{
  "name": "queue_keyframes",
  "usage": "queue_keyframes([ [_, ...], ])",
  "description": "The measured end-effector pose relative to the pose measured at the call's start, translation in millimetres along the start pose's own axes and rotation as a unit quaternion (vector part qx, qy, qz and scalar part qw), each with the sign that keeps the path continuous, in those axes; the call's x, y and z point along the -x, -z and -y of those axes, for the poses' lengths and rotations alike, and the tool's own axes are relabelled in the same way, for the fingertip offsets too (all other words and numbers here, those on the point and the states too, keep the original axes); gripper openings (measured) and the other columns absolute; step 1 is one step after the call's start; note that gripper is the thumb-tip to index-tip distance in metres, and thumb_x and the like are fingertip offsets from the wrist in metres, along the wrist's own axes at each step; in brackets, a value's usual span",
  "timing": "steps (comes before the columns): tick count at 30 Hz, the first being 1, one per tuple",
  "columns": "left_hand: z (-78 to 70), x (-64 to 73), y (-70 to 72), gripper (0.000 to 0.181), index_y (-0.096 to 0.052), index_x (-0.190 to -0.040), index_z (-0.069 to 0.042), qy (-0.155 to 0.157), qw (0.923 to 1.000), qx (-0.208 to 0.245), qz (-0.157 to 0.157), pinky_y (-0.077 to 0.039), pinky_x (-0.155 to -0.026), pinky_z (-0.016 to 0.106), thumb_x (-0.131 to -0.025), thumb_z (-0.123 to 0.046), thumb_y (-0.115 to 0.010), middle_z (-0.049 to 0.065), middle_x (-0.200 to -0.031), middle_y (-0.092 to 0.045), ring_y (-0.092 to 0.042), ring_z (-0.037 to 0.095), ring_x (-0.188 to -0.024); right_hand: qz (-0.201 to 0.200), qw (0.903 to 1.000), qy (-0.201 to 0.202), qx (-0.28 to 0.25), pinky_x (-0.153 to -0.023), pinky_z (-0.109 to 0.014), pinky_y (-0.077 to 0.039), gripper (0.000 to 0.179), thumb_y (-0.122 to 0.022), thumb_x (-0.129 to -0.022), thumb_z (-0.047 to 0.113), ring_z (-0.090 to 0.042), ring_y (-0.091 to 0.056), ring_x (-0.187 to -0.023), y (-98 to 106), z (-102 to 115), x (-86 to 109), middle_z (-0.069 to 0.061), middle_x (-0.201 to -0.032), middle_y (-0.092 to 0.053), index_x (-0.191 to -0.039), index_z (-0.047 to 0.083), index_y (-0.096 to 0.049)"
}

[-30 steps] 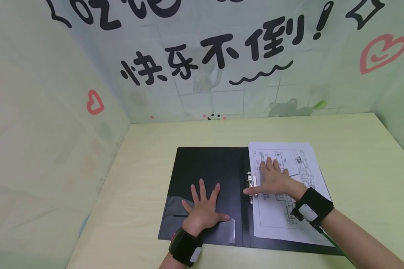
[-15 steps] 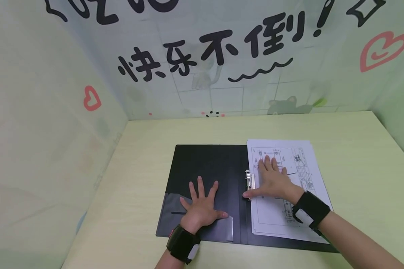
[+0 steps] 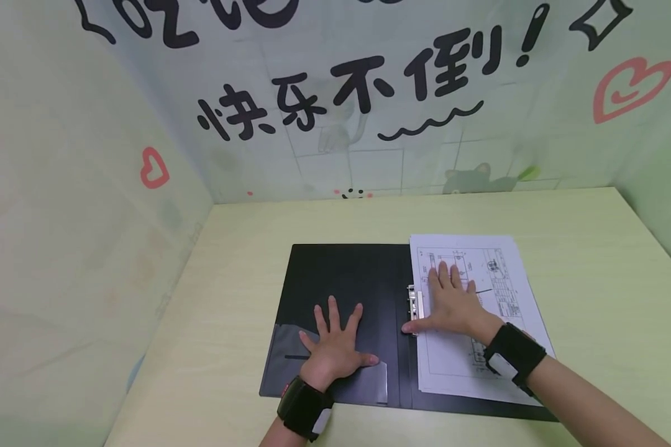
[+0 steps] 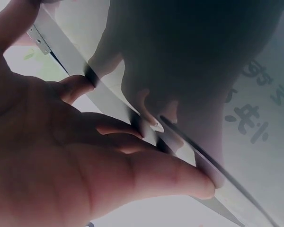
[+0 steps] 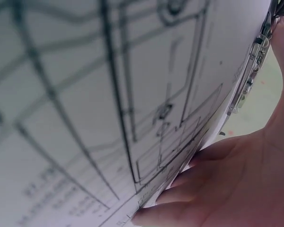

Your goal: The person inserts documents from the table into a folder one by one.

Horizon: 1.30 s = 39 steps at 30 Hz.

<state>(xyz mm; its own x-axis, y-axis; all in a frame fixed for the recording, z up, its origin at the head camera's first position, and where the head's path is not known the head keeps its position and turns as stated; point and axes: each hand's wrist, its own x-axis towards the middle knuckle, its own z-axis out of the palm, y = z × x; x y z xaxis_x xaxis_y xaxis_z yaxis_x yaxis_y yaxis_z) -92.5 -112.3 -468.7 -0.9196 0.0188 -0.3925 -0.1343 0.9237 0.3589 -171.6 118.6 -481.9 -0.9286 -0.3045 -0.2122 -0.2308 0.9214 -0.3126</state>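
A black clip folder (image 3: 346, 273) lies spread flat on the table, with a clear pocket (image 3: 291, 372) low on its left cover. My left hand (image 3: 335, 354) rests on that cover, fingers spread, thumb over the pocket's edge. On the right side lies a stack of white paper sheets (image 3: 514, 354) printed with line drawings. My right hand (image 3: 455, 307) rests fingers spread on the top sheet, its thumb reaching left across the metal clip (image 3: 412, 298) at the spine. In the right wrist view the fingertips (image 5: 144, 216) touch the printed sheet, and the clip (image 5: 248, 75) shows near the thumb.
The pale wooden table (image 3: 240, 248) extends around the folder. A printed curtain (image 3: 369, 161) with dark lettering hangs behind its back edge, and further sheeting (image 3: 61, 217) rises on the left side. Each wrist wears a black band (image 3: 514, 354).
Both hands keep their places on the folder and the sheets. The whole head view has shifted slightly.
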Motion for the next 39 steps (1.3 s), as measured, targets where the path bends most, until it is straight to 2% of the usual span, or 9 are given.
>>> queue_keyframes([
  [7, 3.6, 1.2, 0.5, 0.099, -0.031, -0.155, -0.028, -0.01, 0.9999, 0.004, -0.007, -0.01, -0.107, 0.082, -0.073, -0.05, -0.082, 0.018, -0.167, -0.003, 0.001, 0.049, -0.152, 0.001, 0.9999, 0.008, -0.009, -0.11, -0.078, -0.01, 0.138, -0.073, -0.062, 0.078, -0.055, -0.006, -0.148, -2, -3, 2.0, -0.034, -0.161, -0.008, -0.153, -0.01, -0.017],
  [14, 12.4, 5.5, 13.2, 0.101, -0.035, -0.154, -0.02, -0.026, 0.9995, 0.01, -0.016, -0.023, -0.107, 0.077, -0.072, -0.056, -0.081, 0.021, -0.165, -0.01, -0.013, 0.045, -0.152, 0.005, 0.9998, 0.017, -0.009, -0.111, -0.077, -0.008, 0.127, -0.066, -0.072, 0.076, -0.055, -0.005, -0.148, -4, -6, 6.8, -0.031, -0.162, -0.006, -0.154, -0.006, -0.016],
  [20, 24.7, 7.2, 23.7, 0.093, -0.04, -0.15, -0.011, -0.016, 0.9977, 0.042, -0.051, -0.036, -0.103, 0.073, -0.076, -0.048, -0.081, 0.027, -0.163, -0.016, -0.026, 0.05, -0.146, 0.005, 0.9995, 0.024, -0.021, -0.109, -0.079, -0.003, 0.12, -0.063, -0.075, 0.075, -0.055, -0.003, -0.148, -2, -9, 15.8, -0.03, -0.163, -0.006, -0.156, -0.001, -0.018],
  [22, 32.4, 6.5, 27.7, 0.092, -0.039, -0.151, -0.009, -0.005, 0.9966, 0.047, -0.067, -0.033, -0.104, 0.073, -0.077, -0.046, -0.08, 0.029, -0.162, -0.016, -0.025, 0.053, -0.145, 0.012, 0.9993, 0.025, -0.023, -0.108, -0.08, -0.001, 0.117, -0.062, -0.076, 0.075, -0.056, -0.002, -0.148, 0, -11, 21.4, -0.03, -0.163, -0.006, -0.156, 0.001, -0.019],
  [25, 46.6, 3.7, 34.5, 0.093, -0.032, -0.153, -0.006, 0.027, 0.9946, 0.049, -0.087, -0.022, -0.107, 0.077, -0.081, -0.047, -0.076, 0.033, -0.16, -0.014, -0.019, 0.057, -0.145, 0.02, 0.9993, 0.024, -0.021, -0.107, -0.081, -0.003, 0.116, -0.063, -0.075, 0.076, -0.058, -0.003, -0.147, 5, -19, 32.0, -0.031, -0.162, -0.007, -0.156, 0.003, -0.022],
  [28, 61.0, 0.9, 40.6, 0.096, -0.021, -0.155, -0.002, 0.064, 0.9914, 0.059, -0.097, -0.014, -0.108, 0.08, -0.086, -0.05, -0.068, 0.036, -0.159, -0.012, -0.013, 0.059, -0.145, 0.03, 0.9992, 0.01, -0.023, -0.105, -0.083, -0.003, 0.117, -0.064, -0.073, 0.076, -0.06, -0.003, -0.145, 9, -32, 44.0, -0.033, -0.161, -0.007, -0.156, 0.003, -0.023],
  [30, 69.5, 0.3, 42.8, 0.098, -0.016, -0.155, 0.001, 0.078, 0.9893, 0.075, -0.098, -0.011, -0.108, 0.08, -0.088, -0.05, -0.066, 0.037, -0.158, -0.012, -0.012, 0.06, -0.145, 0.035, 0.999, 0.002, -0.027, -0.103, -0.084, -0.004, 0.118, -0.067, -0.072, 0.074, -0.063, -0.003, -0.143, 13, -43, 52.4, -0.035, -0.16, -0.006, -0.155, 0.002, -0.024],
  [34, 80.7, 2.7, 41.2, 0.101, -0.012, -0.154, 0.005, 0.062, 0.9892, 0.104, -0.083, -0.006, -0.108, 0.08, -0.089, -0.05, -0.065, 0.038, -0.158, -0.01, -0.008, 0.06, -0.145, 0.045, 0.9985, 0.001, -0.031, -0.098, -0.087, -0.006, 0.12, -0.073, -0.069, 0.069, -0.067, -0.004, -0.14, 19, -66, 69.1, -0.039, -0.158, -0.006, -0.154, -0.002, -0.025],
  [39, 84.7, 4.4, 36.0, 0.101, -0.009, -0.155, 0.005, 0.037, 0.987, 0.14, -0.07, 0.003, -0.11, 0.077, -0.09, -0.05, -0.064, 0.036, -0.16, -0.004, 0.001, 0.059, -0.147, 0.059, 0.9967, 0.02, -0.052, -0.102, -0.084, -0.007, 0.123, -0.079, -0.066, 0.063, -0.068, -0.001, -0.139, 18, -83, 80.1, -0.041, -0.157, -0.004, -0.152, -0.005, -0.025],
])
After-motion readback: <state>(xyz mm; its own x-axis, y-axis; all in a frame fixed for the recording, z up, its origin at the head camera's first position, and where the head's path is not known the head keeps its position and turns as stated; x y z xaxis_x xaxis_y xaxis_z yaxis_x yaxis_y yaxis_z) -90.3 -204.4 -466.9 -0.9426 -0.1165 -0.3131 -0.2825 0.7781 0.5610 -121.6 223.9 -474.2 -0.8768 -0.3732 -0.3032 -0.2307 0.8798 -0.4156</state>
